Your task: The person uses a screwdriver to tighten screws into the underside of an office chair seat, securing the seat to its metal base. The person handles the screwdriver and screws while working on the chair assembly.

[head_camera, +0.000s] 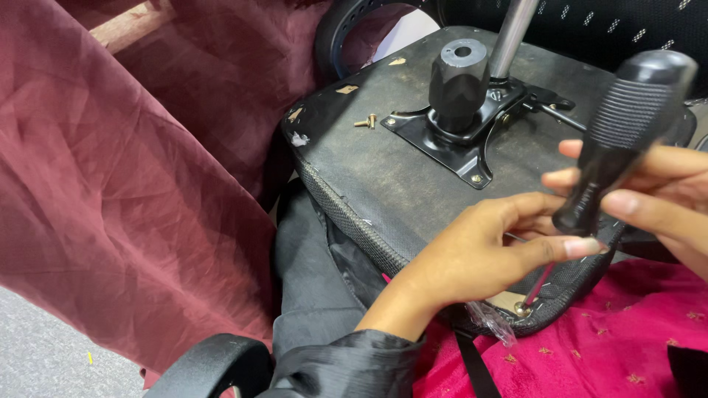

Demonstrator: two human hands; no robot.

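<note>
The right hand [664, 195] grips the black ribbed handle of a screwdriver [616, 147], fingers closed around the lower part of the handle. The handle tilts up and to the right; the thin shaft runs down and to the left from it. The shaft tip sits on a screw [521, 309] at the near edge of the seat underside [383, 169].

The left hand [483, 254] lies just beside the shaft, fingers stretched toward it, with the fingertips [582, 247] at the base of the handle. Whether these fingers pinch the shaft or only steady it cannot be determined. The left wrist emerges from a dark grey sleeve [346, 365].

The seat is upturned, its black fabric-covered underside facing the camera, and it rests across the person's lap. A scrap of clear plastic [493, 324] hangs from the seat edge near the screw. At the centre of the underside a black metal mounting plate [461, 144] is fixed, carrying a black hub [459, 85]. A silver tube [510, 33] rises behind the hub. A loose brass-coloured screw [366, 121] lies on the underside to the left of the plate, well apart from the hands.

A bright pink patterned garment [612, 339] covers the lap below the seat. A maroon cloth [125, 184] fills the left of the view. A black armrest [214, 365] shows at the bottom left, above a grey floor [51, 354].
</note>
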